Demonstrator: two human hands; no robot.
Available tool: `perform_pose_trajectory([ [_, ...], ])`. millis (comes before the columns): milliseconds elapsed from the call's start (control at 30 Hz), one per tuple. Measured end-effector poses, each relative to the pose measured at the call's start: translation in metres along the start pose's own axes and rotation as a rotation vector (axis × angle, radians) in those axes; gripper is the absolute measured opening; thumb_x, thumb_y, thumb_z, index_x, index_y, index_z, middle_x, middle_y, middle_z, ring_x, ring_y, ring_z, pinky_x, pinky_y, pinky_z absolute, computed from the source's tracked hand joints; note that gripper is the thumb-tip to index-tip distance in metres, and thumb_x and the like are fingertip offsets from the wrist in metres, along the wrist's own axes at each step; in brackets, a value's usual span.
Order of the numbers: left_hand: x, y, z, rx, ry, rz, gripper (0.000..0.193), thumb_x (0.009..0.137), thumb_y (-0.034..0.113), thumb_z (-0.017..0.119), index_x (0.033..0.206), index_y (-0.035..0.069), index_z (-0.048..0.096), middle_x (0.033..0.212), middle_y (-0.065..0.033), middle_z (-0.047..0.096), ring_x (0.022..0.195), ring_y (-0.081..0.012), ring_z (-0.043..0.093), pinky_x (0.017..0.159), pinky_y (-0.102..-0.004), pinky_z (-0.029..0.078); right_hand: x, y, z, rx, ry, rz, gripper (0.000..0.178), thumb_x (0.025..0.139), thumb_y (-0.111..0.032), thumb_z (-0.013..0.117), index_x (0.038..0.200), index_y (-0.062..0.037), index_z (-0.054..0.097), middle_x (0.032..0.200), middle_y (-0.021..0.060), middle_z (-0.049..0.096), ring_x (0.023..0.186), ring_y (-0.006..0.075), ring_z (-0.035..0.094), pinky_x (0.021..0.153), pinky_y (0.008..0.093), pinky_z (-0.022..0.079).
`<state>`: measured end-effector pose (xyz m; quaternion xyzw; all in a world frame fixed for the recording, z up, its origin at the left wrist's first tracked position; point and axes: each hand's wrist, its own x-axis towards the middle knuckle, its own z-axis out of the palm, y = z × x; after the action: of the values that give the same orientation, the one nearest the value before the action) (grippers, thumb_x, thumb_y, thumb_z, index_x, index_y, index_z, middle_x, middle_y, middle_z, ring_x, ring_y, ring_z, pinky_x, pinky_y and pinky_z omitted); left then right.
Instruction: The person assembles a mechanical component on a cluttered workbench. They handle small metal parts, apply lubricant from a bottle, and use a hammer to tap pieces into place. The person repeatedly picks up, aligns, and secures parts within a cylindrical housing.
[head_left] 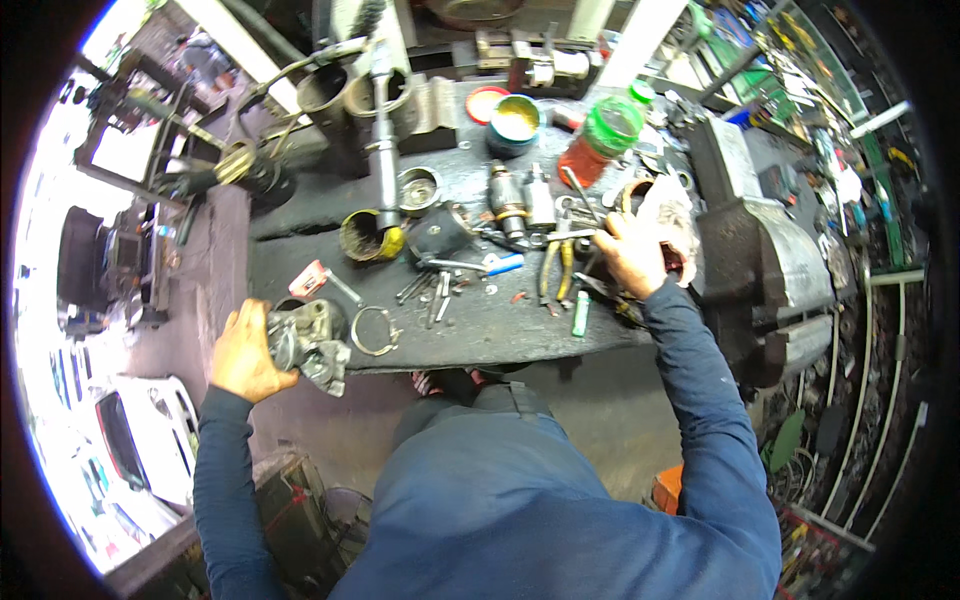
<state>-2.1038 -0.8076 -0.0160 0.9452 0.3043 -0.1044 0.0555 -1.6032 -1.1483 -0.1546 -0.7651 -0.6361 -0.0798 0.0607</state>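
On the left, at the front edge of the bench, my left hand [248, 358] is closed round a grey cast-metal housing [318, 348]. A round metal clamp ring [374, 331] lies just right of it. Over the right part of the bench is my right hand [637, 255], its fingertips pinched at the end of a shiny wrench [571, 235]. Close against this hand is a crumpled whitish rag [668, 212]. Yellow-handled pliers [557, 272] lie below the wrench, and a small green-and-white tube [581, 314] sits nearer to me.
Farther back stand a green-lidded jar of orange-red stuff [590, 150] and an open tub of yellow grease [515, 122]. A large dark metal casting [765, 265] bounds the right end. Sockets, a yellow-rimmed can [370, 238] and a starter-like part [507, 203] crowd the bench middle.
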Motion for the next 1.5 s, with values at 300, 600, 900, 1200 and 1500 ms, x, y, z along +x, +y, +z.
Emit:
perform_pose_trajectory([
  [300, 0.004, 0.003, -0.008, 0.033, 0.005, 0.015, 0.089, 0.062, 0.038, 0.093, 0.133, 0.0, 0.056, 0.126, -0.0184, 0.061, 0.113, -0.0418, 0.064, 0.094, -0.052, 0.059, 0.031, 0.013, -0.073, 0.043, 0.492, 0.005, 0.035, 0.078, 0.009, 0.068, 0.111, -0.0033, 0.071, 0.114, 0.0154, 0.069, 0.108, 0.0359, 0.069, 0.094, 0.0467, 0.056],
  [600, 0.001, -0.001, -0.004, -0.019, -0.003, 0.008, 0.089, 0.06, 0.039, 0.097, 0.128, -0.001, 0.057, 0.123, -0.0179, 0.065, 0.113, -0.0435, 0.066, 0.093, -0.0501, 0.061, 0.11, -0.146, -0.222, 0.992, 0.236, 0.184, 0.044, 0.116, -0.022, 0.055, 0.155, -0.0002, 0.052, 0.107, 0.005, 0.067, 0.092, 0.0106, 0.057, 0.084, 0.0256, 0.049],
  [900, 0.002, -0.002, -0.004, -0.098, 0.012, 0.005, 0.086, 0.063, 0.038, 0.099, 0.131, 0.001, 0.061, 0.129, -0.0162, 0.067, 0.119, -0.0417, 0.067, 0.095, -0.0496, 0.062, 0.227, -0.3, -0.25, 0.379, -0.226, -0.253, 0.016, 0.1, -0.014, 0.072, 0.107, 0.0007, 0.074, 0.084, 0.0222, 0.071, 0.082, 0.039, 0.073, 0.074, 0.0471, 0.055],
  [1200, 0.005, -0.004, 0.007, -0.137, 0.046, 0.015, 0.082, 0.064, 0.039, 0.096, 0.131, 0.003, 0.064, 0.132, -0.0148, 0.068, 0.117, -0.0385, 0.069, 0.095, -0.046, 0.063, 0.267, -0.353, -0.224, 0.112, -0.353, -0.518, 0.021, 0.097, -0.019, 0.074, 0.111, -0.004, 0.074, 0.091, 0.0228, 0.074, 0.094, 0.0457, 0.072, 0.085, 0.0558, 0.056],
  [1500, 0.009, -0.005, 0.026, -0.129, 0.186, 0.044, 0.076, 0.067, 0.041, 0.093, 0.128, 0.006, 0.066, 0.126, -0.0142, 0.069, 0.11, -0.0366, 0.069, 0.089, -0.0464, 0.063, 0.29, -0.366, -0.231, -0.332, -0.071, -1.172, 0.008, 0.087, -0.016, 0.073, 0.094, -0.0195, 0.075, 0.102, -0.0061, 0.071, 0.124, 0.017, 0.062, 0.119, 0.0487, 0.04],
])
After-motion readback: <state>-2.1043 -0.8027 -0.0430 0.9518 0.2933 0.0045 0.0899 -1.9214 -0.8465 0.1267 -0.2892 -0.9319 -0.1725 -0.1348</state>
